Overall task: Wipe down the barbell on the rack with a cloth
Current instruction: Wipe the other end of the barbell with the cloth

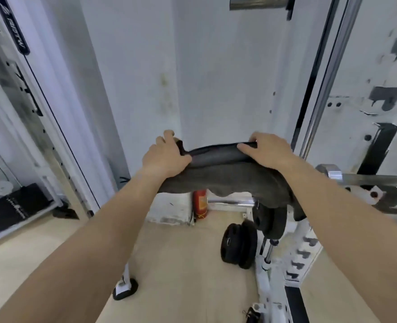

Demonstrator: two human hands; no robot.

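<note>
Spanning both hands, the dark cloth sits clamped in left and right grip.

Two bare forearms reach into view from the bottom corners, uncovered from the lower frame edge to the wrist: no sleeve, cuff, watch, band or glove shows on either. The left hand and right hand are bare too, with no rings visible on the fingers and short nails. No other part of the person shows.
</note>
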